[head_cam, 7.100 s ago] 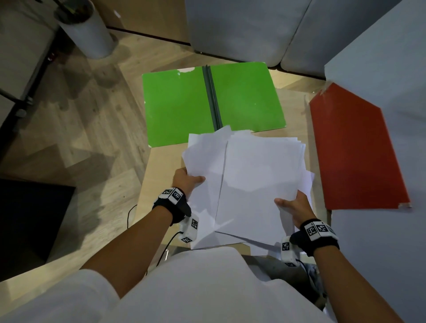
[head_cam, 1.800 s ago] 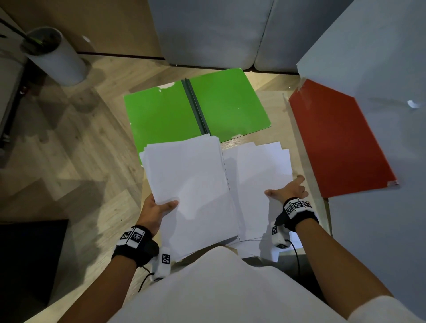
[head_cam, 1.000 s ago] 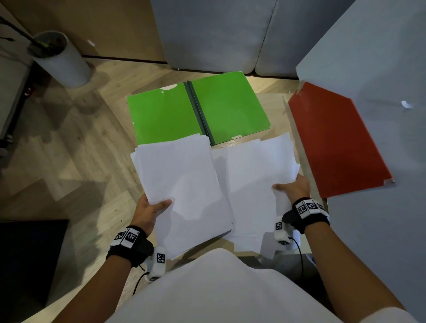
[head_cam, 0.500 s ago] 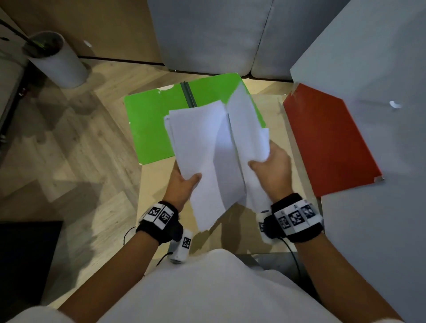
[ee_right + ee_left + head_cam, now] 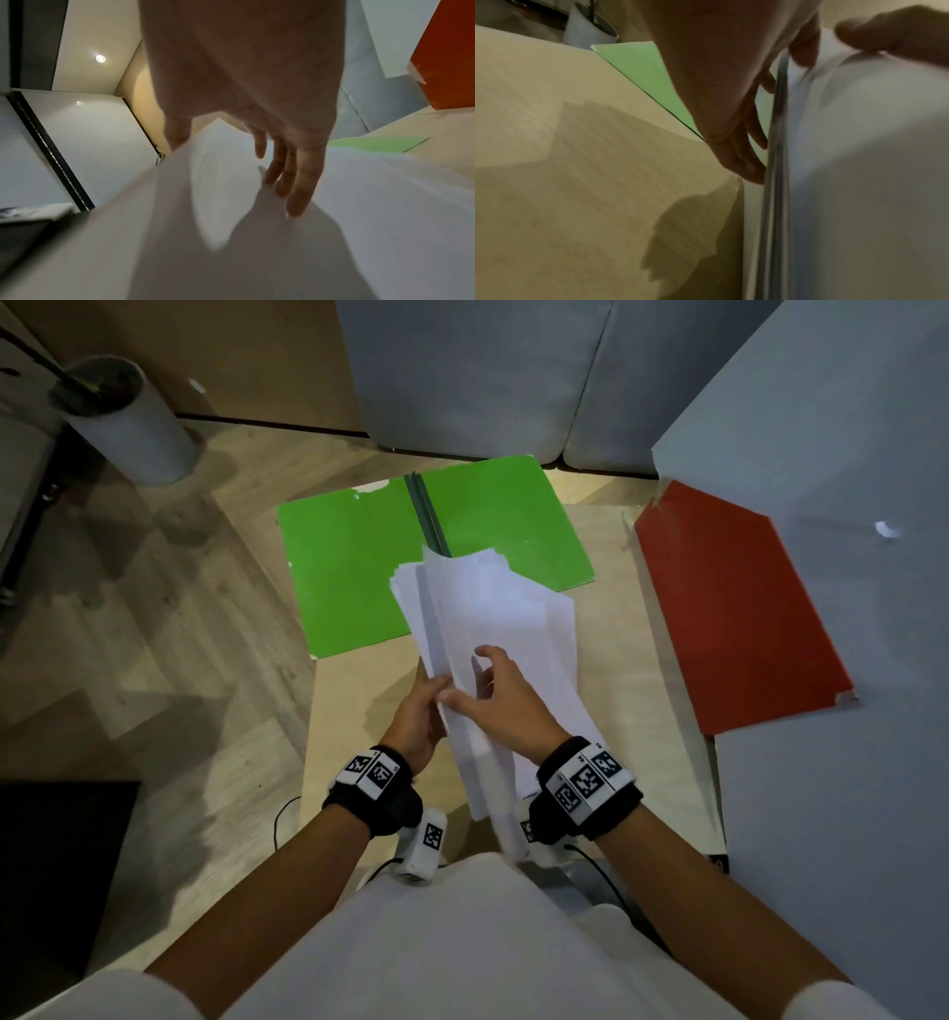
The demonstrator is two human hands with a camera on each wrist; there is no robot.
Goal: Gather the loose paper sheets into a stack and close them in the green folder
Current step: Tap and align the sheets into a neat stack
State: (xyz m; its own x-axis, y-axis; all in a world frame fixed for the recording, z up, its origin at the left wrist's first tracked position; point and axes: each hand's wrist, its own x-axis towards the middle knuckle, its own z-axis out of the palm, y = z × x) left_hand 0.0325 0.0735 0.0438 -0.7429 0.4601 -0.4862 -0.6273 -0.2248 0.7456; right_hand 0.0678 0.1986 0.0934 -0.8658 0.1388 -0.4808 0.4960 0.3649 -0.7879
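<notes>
The green folder (image 5: 349, 567) lies open and flat at the far end of the wooden table (image 5: 359, 711). The white paper stack (image 5: 513, 613) stands tilted on its long edge in front of it, its far corner over the folder's spine. My left hand (image 5: 426, 703) grips the stack's near left side, its fingers (image 5: 741, 142) along the left face and the thumb on the upper edge. My right hand (image 5: 488, 690) rests on the right face with its fingers (image 5: 295, 178) straight and spread. The sheet edges are uneven at the far end.
A red folder (image 5: 734, 608) lies at the table's right side, against a grey panel (image 5: 847, 762). Grey cushions (image 5: 462, 367) stand beyond the table. A white cylindrical bin (image 5: 128, 428) stands on the floor at the far left, and a black object (image 5: 51, 865) at the near left.
The two separate bundles of sheets, one in each hand, have been lifted off the table and brought together into one upright stack. My right hand's grip has loosened to flat fingers.
</notes>
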